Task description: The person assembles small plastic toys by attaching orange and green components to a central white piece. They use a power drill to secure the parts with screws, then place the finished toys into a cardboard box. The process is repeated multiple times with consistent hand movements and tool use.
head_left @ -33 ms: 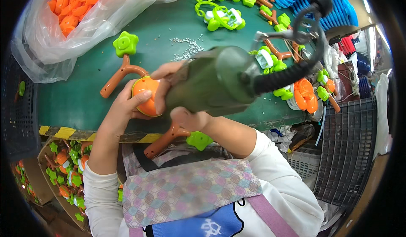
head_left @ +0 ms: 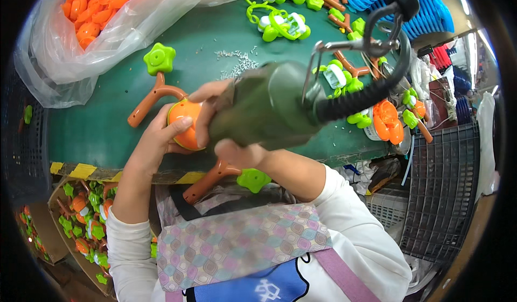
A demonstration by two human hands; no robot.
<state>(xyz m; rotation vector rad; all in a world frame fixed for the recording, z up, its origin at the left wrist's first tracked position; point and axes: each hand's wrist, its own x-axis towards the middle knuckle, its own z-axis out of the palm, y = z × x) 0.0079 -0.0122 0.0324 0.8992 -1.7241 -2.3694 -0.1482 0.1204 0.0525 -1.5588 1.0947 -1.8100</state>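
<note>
My left hand grips a round orange plastic toy part with a yellow-green rim, its thumb on the near side. Brown Y-shaped branches reach out on either side of it, ending in a green star knob at the far left and another green star knob close to my body. A dark green electric screwdriver lies almost level in my right hand, its front end against the orange part. The screwdriver's body hides its tip and much of the right hand.
Small silver screws lie beyond my hands. A plastic bag of orange parts is at far left; green-and-white pieces and blue plastic parts are at the back. A black cable runs off the screwdriver. A box of finished-looking toys stands below the table edge.
The screwdriver has shifted slightly left and down, and its hanging hook and cable have swung left. Both hands keep their hold.
</note>
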